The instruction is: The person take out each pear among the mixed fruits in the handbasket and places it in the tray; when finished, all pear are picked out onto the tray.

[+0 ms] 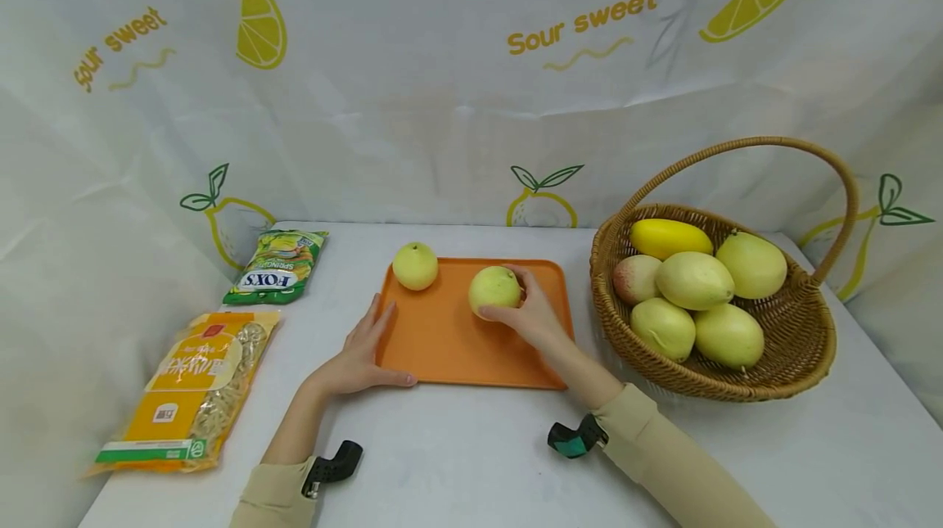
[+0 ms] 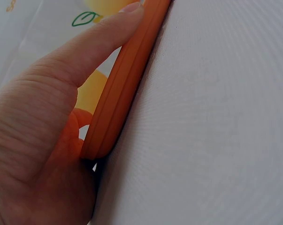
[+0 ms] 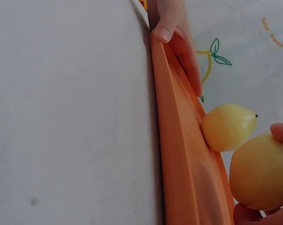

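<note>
Smooth round pear (image 1: 494,291) in right hand (image 1: 532,313) grip; flat left hand (image 1: 361,352) against orange plastic tray (image 1: 442,344)

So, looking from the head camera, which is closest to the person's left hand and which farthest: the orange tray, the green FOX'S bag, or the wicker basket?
From the left hand:
1. Orange tray: touching; the hand rests on its left edge.
2. Green FOX'S bag: farther back, to the hand's left.
3. Wicker basket: far right, beyond the tray.
</note>
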A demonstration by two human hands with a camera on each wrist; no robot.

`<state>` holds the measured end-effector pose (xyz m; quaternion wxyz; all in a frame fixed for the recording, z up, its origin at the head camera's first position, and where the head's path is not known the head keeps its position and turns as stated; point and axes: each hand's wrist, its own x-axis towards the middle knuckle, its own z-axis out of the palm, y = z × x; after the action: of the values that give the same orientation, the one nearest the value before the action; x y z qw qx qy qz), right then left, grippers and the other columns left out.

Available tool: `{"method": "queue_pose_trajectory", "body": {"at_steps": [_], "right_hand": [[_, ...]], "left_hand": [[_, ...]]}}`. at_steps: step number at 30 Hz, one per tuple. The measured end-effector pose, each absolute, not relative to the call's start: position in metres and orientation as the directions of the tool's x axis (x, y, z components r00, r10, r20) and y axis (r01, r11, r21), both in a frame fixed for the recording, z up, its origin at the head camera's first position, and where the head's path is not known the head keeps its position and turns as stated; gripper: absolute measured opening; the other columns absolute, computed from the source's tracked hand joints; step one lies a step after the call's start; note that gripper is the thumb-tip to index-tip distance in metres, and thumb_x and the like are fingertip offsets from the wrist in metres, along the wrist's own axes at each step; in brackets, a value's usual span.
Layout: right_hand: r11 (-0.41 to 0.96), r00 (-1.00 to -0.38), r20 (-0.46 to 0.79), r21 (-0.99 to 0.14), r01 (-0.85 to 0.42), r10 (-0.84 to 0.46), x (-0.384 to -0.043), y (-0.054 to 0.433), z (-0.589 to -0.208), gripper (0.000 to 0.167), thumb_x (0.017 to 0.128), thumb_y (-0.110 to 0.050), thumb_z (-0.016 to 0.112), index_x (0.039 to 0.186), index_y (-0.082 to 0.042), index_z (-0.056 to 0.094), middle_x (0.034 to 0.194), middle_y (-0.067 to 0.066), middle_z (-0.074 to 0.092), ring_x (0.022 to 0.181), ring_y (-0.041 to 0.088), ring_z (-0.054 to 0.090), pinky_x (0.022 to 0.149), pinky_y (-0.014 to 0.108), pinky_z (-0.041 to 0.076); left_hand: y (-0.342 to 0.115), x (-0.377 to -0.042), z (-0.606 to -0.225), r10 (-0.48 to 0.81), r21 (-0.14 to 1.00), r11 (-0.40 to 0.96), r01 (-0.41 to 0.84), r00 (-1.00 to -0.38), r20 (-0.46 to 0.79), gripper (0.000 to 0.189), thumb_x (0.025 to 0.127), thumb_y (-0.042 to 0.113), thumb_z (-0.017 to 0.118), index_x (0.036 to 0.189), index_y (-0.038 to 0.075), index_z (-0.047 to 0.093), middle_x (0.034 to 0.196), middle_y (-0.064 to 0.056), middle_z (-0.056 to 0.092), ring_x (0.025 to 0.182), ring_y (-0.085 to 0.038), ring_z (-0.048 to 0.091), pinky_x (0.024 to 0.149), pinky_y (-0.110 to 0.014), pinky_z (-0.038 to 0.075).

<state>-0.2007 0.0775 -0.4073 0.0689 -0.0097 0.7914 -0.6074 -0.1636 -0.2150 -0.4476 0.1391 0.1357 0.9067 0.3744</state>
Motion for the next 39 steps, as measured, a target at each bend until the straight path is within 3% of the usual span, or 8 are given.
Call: {"method": "queue_pose_trajectory", "body": {"at_steps": [24,39], "right_hand": [[0.290,-0.990,-0.113,-0.953,0.082,-0.089,-0.236,0.058,-0.413,0.084,0.078,-0.013,0.082,0.147,-0.013,0.035,0.148,0.012,0.039,0.130,0.030,0.041,0.108,0.047,0.034],[0.317,-0.987,-0.102,-0.947,0.059,-0.121,-0.247,0.051,-0.414,0.082,0.079,-0.014,0.081,0.147,-0.014,0.035,0.147,0.012,0.040,0.129,0.030,0.043,0.105,0.047,0.038]], "left_hand": [[-0.215,-0.163,-0.447,0.345,0.716,0.686,0.127,-0.923,-0.167,0.121,0.072,0.050,0.083,0.158,0.012,0.007,0.161,-0.010,-0.019,0.145,-0.041,-0.009,0.110,-0.066,0.003],[-0.215,-0.163,-0.446,0.350,0.712,0.688,0.139,-0.923,-0.159,0.122,0.071,0.051,0.083,0.158,0.012,0.007,0.161,-0.009,-0.019,0.146,-0.038,-0.009,0.111,-0.064,0.003]]}}
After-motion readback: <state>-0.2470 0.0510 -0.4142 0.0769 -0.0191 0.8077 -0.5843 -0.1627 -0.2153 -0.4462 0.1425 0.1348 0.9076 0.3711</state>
